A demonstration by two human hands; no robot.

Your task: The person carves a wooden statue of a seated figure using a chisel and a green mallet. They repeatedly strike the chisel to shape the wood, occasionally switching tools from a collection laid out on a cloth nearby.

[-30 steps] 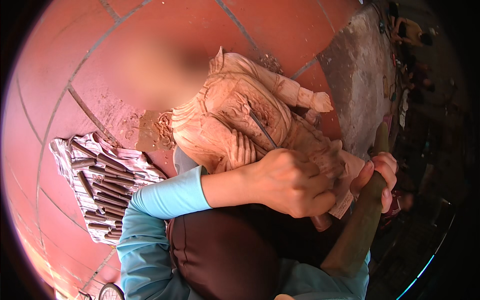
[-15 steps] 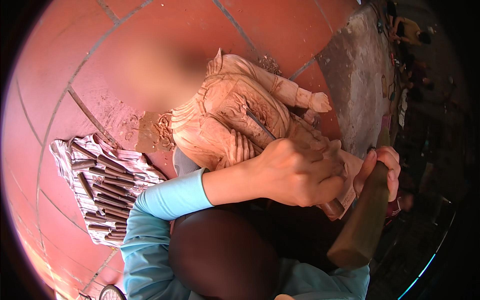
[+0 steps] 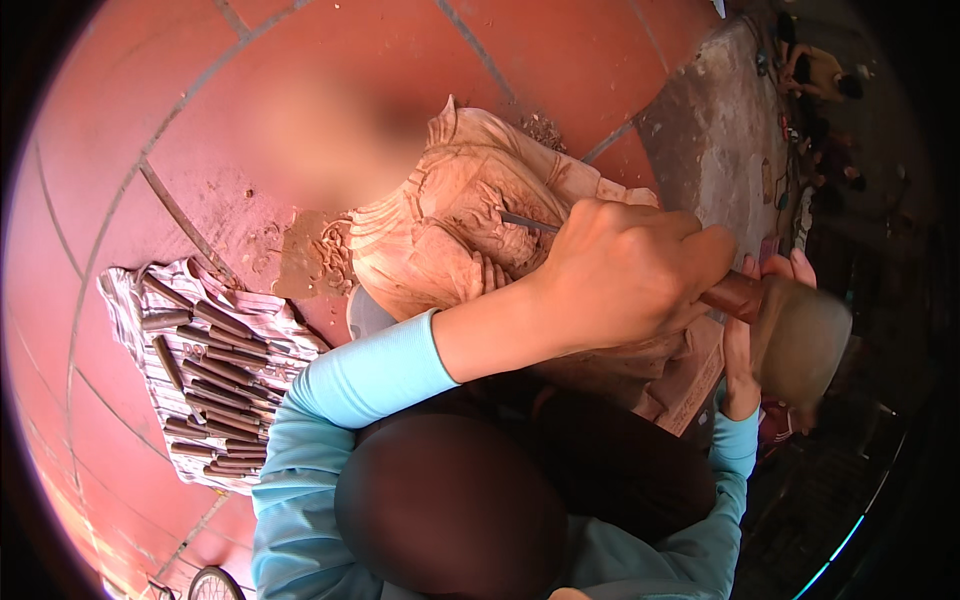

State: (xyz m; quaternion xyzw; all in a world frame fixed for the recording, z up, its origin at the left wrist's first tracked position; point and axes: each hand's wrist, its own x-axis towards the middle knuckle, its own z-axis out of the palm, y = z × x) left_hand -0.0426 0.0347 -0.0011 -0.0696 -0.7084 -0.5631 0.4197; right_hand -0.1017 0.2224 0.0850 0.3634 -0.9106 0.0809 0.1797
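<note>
Head view shows the left hand [image 3: 625,275] clamped around a chisel [image 3: 527,222], its tip on the carved wooden figure [image 3: 450,220] lying on the red tile floor [image 3: 300,80]. At right, the right hand [image 3: 745,345] grips a wooden mallet [image 3: 800,340]. Spare chisels [image 3: 205,375] lie on a cloth at left.

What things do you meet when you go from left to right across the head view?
Cloth with chisels → wood carving → left hand gripping a chisel → mallet in the right hand.
</note>
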